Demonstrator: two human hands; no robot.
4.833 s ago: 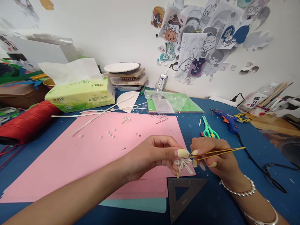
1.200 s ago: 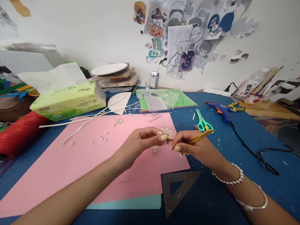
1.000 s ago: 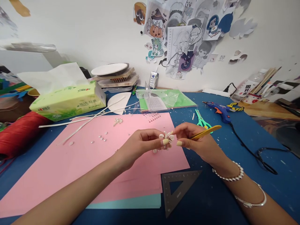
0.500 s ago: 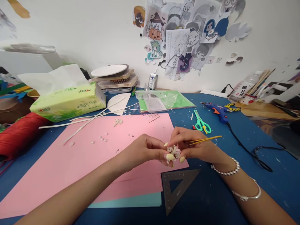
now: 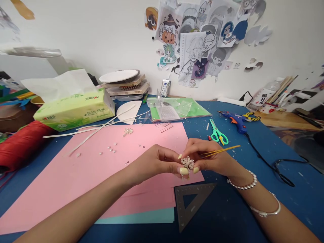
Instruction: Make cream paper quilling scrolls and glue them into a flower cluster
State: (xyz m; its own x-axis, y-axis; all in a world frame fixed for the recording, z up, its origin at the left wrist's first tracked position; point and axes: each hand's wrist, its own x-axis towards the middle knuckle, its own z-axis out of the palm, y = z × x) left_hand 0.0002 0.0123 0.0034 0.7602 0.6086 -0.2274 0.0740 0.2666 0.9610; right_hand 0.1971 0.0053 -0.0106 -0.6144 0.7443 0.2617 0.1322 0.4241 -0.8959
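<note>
Between the fingertips of both hands is a small cream-white ornament [image 5: 188, 162] of coiled cord or strip, with two spirals on its upper side. My left hand [image 5: 162, 162] pinches its lower part, thumb in front. My right hand [image 5: 209, 157] grips the ornament's right spiral at the fingertips. Yellow tweezers [image 5: 222, 151] are tucked in that same hand, their ends sticking out to the right over its back. The ornament's underside is hidden behind the fingers. Beneath the hands lies pink paper [image 5: 141, 199]. A similar finished-looking ornament [image 5: 128, 132] lies farther back on it.
Several pearl beads [image 5: 111, 149] dot the pink paper. White strips [image 5: 101, 126] lie behind it. A set square [image 5: 192, 202] is near the front. Green scissors [image 5: 218, 133] and a blue glue gun [image 5: 235, 121] with a trailing cord lie right. A tissue box [image 5: 76, 113] and red thread spool [image 5: 22, 145] stand left.
The ornament has tilted slightly in the fingers, so its spirals face me more openly. Both hands stay in nearly the same place.
</note>
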